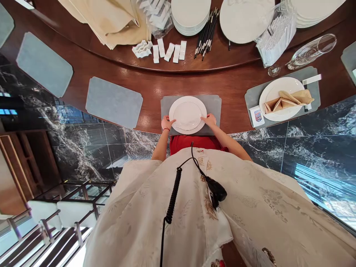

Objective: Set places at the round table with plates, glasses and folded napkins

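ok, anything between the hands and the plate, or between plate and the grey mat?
Nothing visible. The left hand and right hand hold the plate by opposite rims, and the plate lies on the grey mat with nothing else on it.

Head view, looking down along the person's front to a curved wooden table (233, 87).

- One white plate (187, 115) lies centred on a grey placemat (215, 105) at the table edge.
- Left hand (167, 122) holds the plate's left rim and right hand (210, 119) its right rim; a band sits on the left wrist.
- Next setting to the right: a plate carrying a folded beige napkin (287, 99).
- Beyond it, a wine glass (311, 52) lies on its side.
- Left neighbour: a bare grey mat (114, 102).
- Raised centre: stacked plates (190, 15), black chopsticks (206, 33), white rests (169, 51).
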Available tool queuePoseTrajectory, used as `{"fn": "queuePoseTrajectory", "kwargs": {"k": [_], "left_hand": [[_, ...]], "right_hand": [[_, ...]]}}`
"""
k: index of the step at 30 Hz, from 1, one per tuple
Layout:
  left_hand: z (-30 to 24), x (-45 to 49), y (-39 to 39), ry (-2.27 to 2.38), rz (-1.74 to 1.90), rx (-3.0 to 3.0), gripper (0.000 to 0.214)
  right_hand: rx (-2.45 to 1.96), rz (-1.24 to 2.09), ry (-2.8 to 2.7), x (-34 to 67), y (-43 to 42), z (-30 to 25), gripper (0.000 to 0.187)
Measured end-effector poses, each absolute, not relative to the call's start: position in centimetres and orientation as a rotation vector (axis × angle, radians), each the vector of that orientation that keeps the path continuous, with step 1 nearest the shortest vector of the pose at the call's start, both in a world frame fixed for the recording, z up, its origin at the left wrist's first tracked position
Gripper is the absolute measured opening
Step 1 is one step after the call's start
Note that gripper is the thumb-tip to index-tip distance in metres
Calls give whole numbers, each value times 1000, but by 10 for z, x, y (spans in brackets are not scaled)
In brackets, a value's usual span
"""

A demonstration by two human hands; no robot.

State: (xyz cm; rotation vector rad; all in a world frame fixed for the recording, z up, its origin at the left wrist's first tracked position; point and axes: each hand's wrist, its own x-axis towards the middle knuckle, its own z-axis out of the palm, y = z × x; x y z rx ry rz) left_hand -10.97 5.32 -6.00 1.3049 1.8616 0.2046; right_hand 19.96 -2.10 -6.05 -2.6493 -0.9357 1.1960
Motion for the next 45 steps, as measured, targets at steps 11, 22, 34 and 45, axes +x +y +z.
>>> {"fn": "queuePoseTrajectory", "kwargs": {"k": [11,22,34,45], "left_hand": [[-55,-115,43,1890,199,1247,50],[-47,-116,43,1876,165,1188,50],[-45,-115,39,1894,140,1078,53],[-52,-119,43,1867,182,1126,51]], "right_hand": [[-2631,1297,-1186,202,-15,-40,40],[-2297,917,-1903,211,205,-26,42],[-1713,725,-2295,201,340,-64,74],[-2027,949,-1329,226,196,-29,41]]}}
